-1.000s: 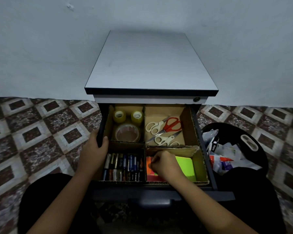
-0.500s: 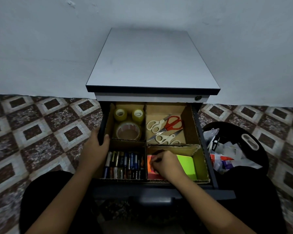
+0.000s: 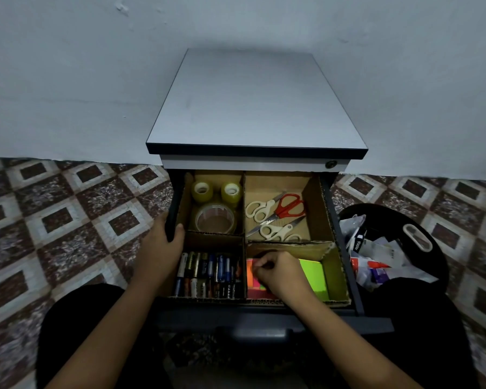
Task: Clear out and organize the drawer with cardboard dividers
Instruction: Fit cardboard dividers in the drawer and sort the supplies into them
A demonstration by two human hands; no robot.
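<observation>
Left hand (image 3: 163, 248) fingers clamp the dark metal drawer (image 3: 173, 203) rim; right hand (image 3: 279, 273) fingers, curled, pinch the orange sticky-note pad (image 3: 250, 273).

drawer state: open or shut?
Open. The drawer is pulled out from under the cabinet top, with all four cardboard compartments exposed. The left hand grips its left wall.

Tape rolls (image 3: 214, 204) behind batteries (image 3: 208, 273) (scissors (image 3: 275, 216) rightward).
</observation>
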